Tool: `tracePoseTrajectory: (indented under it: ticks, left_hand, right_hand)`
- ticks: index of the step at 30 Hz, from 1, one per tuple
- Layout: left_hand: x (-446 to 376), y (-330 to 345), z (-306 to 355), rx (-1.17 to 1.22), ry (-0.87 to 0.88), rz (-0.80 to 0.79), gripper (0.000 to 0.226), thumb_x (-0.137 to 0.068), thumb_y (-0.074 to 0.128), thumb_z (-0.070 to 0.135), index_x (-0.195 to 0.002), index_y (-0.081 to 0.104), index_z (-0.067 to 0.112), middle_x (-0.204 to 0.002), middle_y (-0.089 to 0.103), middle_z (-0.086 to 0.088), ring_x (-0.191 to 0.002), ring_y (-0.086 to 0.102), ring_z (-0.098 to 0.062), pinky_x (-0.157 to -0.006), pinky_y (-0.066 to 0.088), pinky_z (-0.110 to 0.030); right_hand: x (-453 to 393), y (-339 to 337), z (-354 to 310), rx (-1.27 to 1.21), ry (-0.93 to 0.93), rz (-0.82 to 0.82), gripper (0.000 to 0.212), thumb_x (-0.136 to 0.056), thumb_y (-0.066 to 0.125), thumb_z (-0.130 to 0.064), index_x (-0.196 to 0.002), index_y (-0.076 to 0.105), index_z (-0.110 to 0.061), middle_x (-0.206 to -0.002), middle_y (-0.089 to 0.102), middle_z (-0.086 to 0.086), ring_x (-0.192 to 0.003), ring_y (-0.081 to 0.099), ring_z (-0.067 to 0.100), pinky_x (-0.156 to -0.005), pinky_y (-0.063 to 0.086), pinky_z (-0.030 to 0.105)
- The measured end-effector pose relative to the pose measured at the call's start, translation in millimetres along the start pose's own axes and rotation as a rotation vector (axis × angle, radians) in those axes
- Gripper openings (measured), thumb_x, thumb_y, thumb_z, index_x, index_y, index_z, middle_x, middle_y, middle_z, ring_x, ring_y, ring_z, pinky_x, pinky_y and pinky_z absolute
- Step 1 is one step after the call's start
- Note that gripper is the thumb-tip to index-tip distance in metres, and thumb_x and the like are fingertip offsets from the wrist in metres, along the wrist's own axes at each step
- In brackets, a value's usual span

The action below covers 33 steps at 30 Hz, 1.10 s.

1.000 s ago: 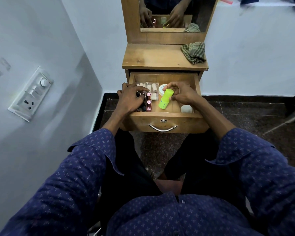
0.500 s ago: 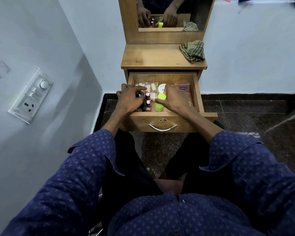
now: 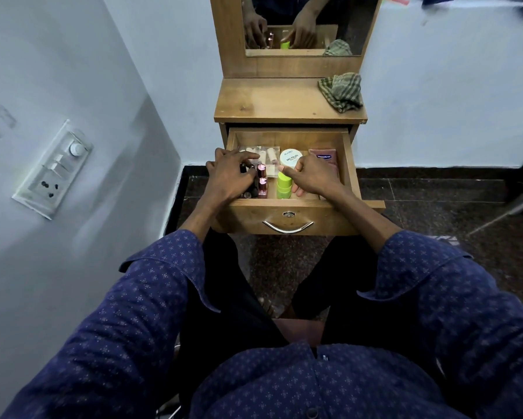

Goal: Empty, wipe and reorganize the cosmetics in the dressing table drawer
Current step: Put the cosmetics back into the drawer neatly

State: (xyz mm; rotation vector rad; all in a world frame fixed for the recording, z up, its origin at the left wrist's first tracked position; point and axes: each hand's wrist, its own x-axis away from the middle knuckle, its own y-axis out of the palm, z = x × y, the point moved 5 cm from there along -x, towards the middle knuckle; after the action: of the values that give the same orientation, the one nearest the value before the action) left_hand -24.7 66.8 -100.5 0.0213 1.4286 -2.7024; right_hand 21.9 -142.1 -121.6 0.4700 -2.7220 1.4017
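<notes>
Our right hand [image 3: 313,176] curls around the upright green bottle [image 3: 283,186] just left of it; our left hand [image 3: 231,176] rests on lipsticks [image 3: 261,179].

There is a single view, the head camera, worn on the person and looking forward and steeply down — its wide angle bends the walls outward at the edges. The person's own sleeves and lap fill the lower half, close under the lens. Farther off, at arm's reach, the open drawer [image 3: 288,217] sits just above centre, with the dressing table top [image 3: 272,101] and the mirror [image 3: 308,24] beyond it at the upper edge — no second view shares the scene.
</notes>
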Motion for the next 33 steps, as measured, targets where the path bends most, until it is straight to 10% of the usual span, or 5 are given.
tracePoseTrajectory:
  ticks: [16,33]
  left_hand:
    - [-1.1,-0.3,1.4,-0.007,-0.003,-0.004,0.046,-0.093,0.061,0.031,-0.138,0.065,0.035,-0.136,0.068,0.006,-0.138,0.034,-0.024,-0.107,0.027,-0.052]
    - [-7.2,-9.8,12.3,0.053,0.080,0.084,0.035,-0.094,0.061,0.035,-0.128,0.070,0.034,-0.127,0.068,0.008,-0.130,0.043,-0.020,-0.099,0.030,-0.045]
  right_hand:
    - [-7.8,21.9,-8.3,-0.290,0.045,-0.232,0.040,-0.107,0.048,-0.050,-0.106,0.056,-0.011,-0.087,0.078,0.015,-0.069,0.074,0.021,-0.053,0.055,0.024]
    - [-22.9,1.8,21.0,-0.318,0.000,-0.051,0.059,-0.110,0.034,-0.055,-0.095,0.067,-0.007,-0.074,0.077,0.010,-0.065,0.076,0.027,-0.079,0.062,0.051]
